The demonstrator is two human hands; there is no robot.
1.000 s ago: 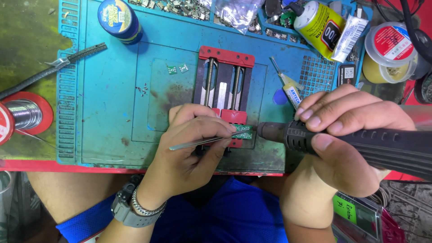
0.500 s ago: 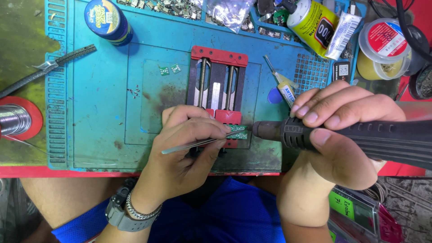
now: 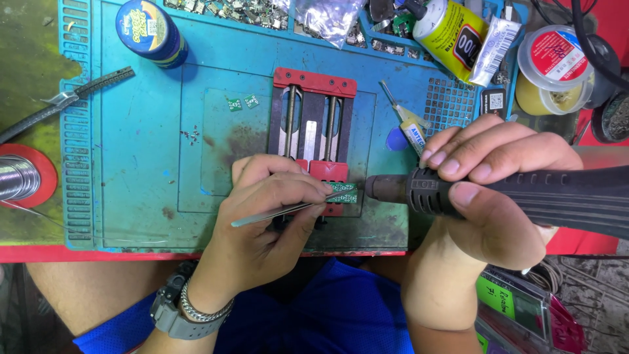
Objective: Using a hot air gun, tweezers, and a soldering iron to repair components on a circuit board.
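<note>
Teal silicone covers the bench: in the head view, the only view we have, a work mat [image 3: 144, 164] lies under everything, and we take the red board vise [image 3: 313, 124] at its middle as our landmark.

At the vise's near end a small green circuit board [image 3: 342, 193] sits clamped in the red jaw. Our left hand [image 3: 268, 223], just below and left of the vise, pinches metal tweezers [image 3: 282, 211] between thumb and fingers, tips reaching the board. Our right hand [image 3: 488, 190], right of the vise, is wrapped tightly round the black handle of a hot-air tool [image 3: 458, 193], whose nozzle points at the board from just beside it.

We judge the work to be midway: the board is fixed and both tools are on it, but whether any part has been lifted or set is too small to tell. Two more small green boards [image 3: 242, 102] lie on the mat left of the vise, apparently unclamped. Beyond the vise, at the mat's far edge, stand a blue tin [image 3: 149, 29] and a yellow glue bottle [image 3: 452, 29]; far left is a solder spool [image 3: 19, 177].
</note>
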